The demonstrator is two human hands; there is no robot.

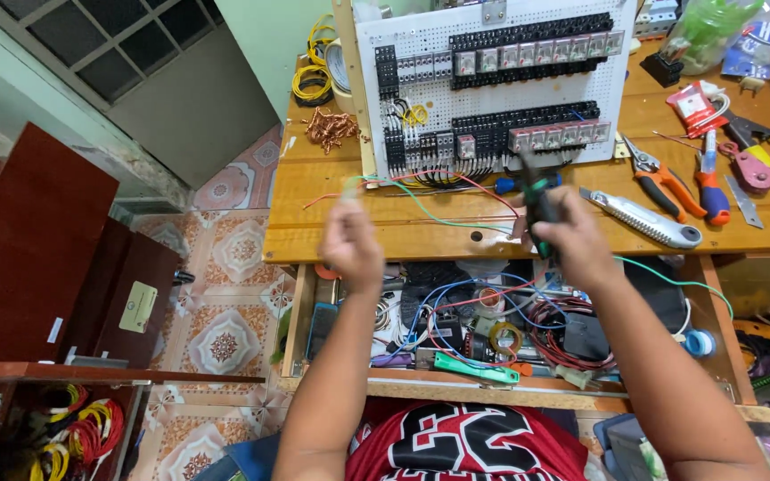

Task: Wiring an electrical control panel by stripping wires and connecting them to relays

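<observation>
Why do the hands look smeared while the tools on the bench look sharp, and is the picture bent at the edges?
Head view: the left hand is motion-blurred, its fingertips smeared; the right hand, around a dark green-handled tool, is somewhat softer than the utility knife and pliers, which are crisp. Lighting is even and soft, without harsh glare. The wide lens bows the wooden bench edges and tilts the window.

The bench is varnished wood, smooth with a slight sheen. On it, the white perforated panel looks matt. The utility knife shows dull grey metal; the pliers have glossy orange plastic grips. The floor tiles are glazed.
</observation>
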